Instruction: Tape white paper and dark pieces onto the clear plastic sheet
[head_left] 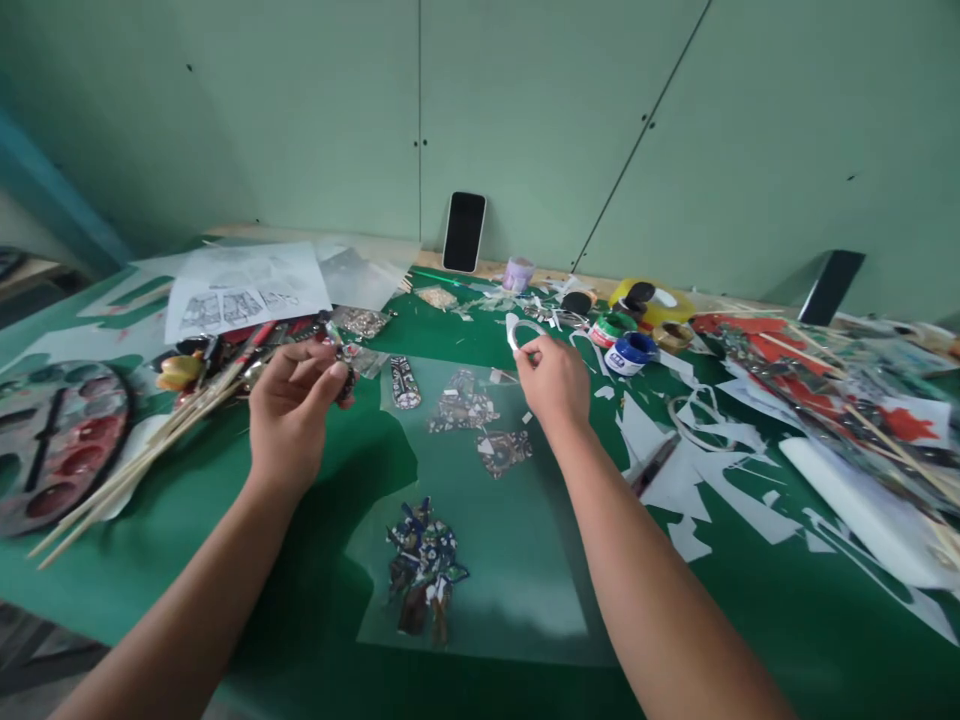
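Note:
My left hand (292, 400) is raised over the left side of the green table, thumb and fingers pinching a small dark patterned piece (346, 380), mostly hidden by the fingers. My right hand (553, 375) reaches forward, its fingers closed on the near edge of a thin white ring (527, 332). Between my forearms lies a clear plastic sheet (510, 560). Several patterned cut-outs rest on it: a long narrow one (405, 383), a larger patchy one (463, 402), a smaller one (504, 453) and a blue-and-brown plant-shaped cluster (426, 565).
At left are a paint palette (79, 455), long wooden sticks (150, 450) and a printed sheet (244, 285). A phone (464, 232) leans on the wall. Paint jars (631, 352), scissors or a cutter (654, 463) and paper scraps (742, 500) lie right.

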